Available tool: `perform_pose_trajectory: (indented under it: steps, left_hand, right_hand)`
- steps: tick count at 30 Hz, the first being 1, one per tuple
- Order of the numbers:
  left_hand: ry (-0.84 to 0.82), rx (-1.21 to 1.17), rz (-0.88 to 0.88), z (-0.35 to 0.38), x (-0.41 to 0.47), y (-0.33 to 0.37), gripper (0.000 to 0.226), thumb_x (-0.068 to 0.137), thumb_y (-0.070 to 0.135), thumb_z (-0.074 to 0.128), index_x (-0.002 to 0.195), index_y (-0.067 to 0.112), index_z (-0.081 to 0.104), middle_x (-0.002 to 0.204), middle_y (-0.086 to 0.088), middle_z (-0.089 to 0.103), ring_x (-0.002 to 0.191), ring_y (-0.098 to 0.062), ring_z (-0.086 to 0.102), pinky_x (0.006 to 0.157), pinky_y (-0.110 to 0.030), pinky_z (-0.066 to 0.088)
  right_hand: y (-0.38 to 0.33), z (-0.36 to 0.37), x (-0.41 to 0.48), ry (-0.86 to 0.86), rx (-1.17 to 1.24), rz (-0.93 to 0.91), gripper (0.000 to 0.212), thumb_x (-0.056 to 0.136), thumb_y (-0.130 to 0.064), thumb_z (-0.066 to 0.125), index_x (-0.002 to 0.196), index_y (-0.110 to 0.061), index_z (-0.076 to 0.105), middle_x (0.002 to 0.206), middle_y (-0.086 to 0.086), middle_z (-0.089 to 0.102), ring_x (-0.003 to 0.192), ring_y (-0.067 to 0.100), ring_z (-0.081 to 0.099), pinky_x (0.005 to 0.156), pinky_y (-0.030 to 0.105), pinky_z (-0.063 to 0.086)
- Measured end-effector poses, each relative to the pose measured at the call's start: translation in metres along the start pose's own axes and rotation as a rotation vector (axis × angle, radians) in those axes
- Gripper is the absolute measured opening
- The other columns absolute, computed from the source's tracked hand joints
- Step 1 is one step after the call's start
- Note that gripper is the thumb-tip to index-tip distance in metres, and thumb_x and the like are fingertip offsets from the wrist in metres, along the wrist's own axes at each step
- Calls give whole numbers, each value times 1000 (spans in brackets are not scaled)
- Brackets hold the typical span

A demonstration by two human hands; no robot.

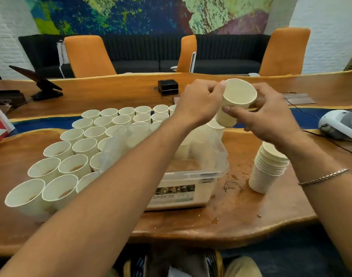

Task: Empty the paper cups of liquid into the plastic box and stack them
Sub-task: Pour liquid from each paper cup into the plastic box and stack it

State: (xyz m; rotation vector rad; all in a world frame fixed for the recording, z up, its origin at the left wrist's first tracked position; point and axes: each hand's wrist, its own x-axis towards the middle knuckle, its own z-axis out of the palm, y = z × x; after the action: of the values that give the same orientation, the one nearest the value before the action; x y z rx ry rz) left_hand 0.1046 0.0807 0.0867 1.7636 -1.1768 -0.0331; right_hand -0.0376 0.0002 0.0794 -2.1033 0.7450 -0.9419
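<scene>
Paper cup is tilted, mouth towards you, raised over the far end of the plastic box. Your left hand pinches its rim; your right hand curls round its side. The stack of cups stands right of the box, filled cups left.

A black box sits at twelve o'clock, a tablet stand at ten, a white device at three.
</scene>
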Motion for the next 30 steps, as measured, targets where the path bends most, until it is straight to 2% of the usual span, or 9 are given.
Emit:
perform_pose_trajectory:
  steps: [4,9,13,15,19,22,24,28,30]
  left_hand:
    - [-55,-72,33,34,4,30,51,106,39,41,70,18,70,78,1,70,82,-18,67,77,-46,60]
    - [-147,-104,14,72,4,45,49,107,39,39,68,23,63,79,2,66,85,-20,65,80,-43,59]
    - [-215,-114,20,94,3,43,45,105,35,39,66,23,56,79,-1,64,83,-23,63,70,-36,51]
    - [-234,-107,10,102,2,40,41,105,33,40,69,24,55,82,-1,64,84,-22,62,69,-34,46]
    - [-327,-55,-12,113,-2,31,37,105,30,42,68,27,47,79,2,57,79,-17,56,66,-32,40]
    - [-385,32,-16,119,-2,25,41,105,35,41,65,26,46,75,5,54,75,-14,52,66,-32,37]
    - [-371,70,-10,117,4,21,45,105,40,38,65,25,47,72,6,55,73,-14,52,66,-33,38]
    - [-311,140,-3,107,36,8,45,105,44,37,69,22,55,74,1,58,78,-21,57,71,-36,46]
    - [-310,189,-13,104,59,-2,43,104,45,38,91,19,68,93,-4,68,93,-24,62,85,-41,53]
  right_hand:
    - [10,-43,-5,37,-6,78,72,74,-60,72,136,-31,53,120,-6,64,99,18,66,63,28,52]
    - [31,-74,-8,41,-41,167,66,79,-53,75,137,-28,53,119,5,65,91,23,68,59,32,52]
    - [45,-82,-11,18,-106,193,58,81,-46,78,131,-31,54,109,-1,63,93,23,64,56,32,50]
    - [49,-82,-12,-7,-152,216,57,80,-46,78,129,-32,54,110,-1,62,97,23,62,60,36,52]
    - [60,-81,-14,-53,-279,300,64,73,-56,80,125,-30,53,120,3,59,101,23,58,81,48,55]
    - [62,-80,-15,-202,-352,408,106,54,-76,72,143,-28,43,141,8,51,118,28,53,92,47,49]
    - [60,-80,-10,-248,-320,429,117,50,-79,69,151,-30,35,148,8,47,126,29,50,94,45,45]
    - [54,-76,23,-198,-295,384,91,73,-69,70,148,-24,43,143,9,50,116,22,49,90,40,43]
    - [52,-69,51,-163,-296,346,77,81,-65,69,139,-19,53,135,8,56,117,25,54,91,42,46]
